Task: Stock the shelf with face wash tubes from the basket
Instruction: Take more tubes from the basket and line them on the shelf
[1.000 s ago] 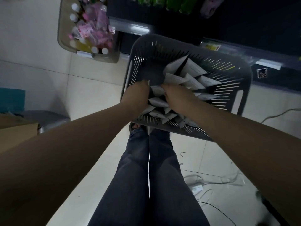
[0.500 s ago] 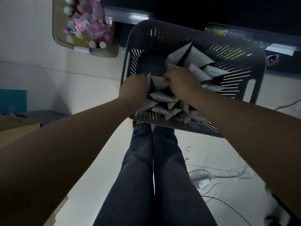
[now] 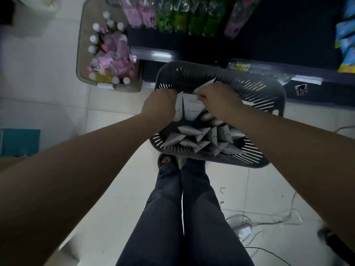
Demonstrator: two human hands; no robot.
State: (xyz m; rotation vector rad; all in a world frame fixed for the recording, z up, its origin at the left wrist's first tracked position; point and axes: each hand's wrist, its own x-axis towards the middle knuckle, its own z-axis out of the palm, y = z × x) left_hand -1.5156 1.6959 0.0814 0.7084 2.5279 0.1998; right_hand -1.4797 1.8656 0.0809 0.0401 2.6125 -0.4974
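shelf (image 3: 153,54) cropped above, tube (image 3: 192,110) print illegible

Pale tiled floor (image 3: 48,96). Beige tub (image 3: 82,45) upper left, holding white-capped bottles (image 3: 93,38) and pink packets (image 3: 113,63). Green bottles (image 3: 184,16) in a row along top edge. Blue packets (image 3: 345,35) far right. Tangled cables (image 3: 269,221) and white power strip (image 3: 244,232) lower right. Teal box (image 3: 20,141) at left edge.

dim light falls on a pale tiled floor (image 3: 115,189); loose cables (image 3: 269,219) trail at right, a beige tub (image 3: 80,54) of bottles (image 3: 93,38) stands at left.
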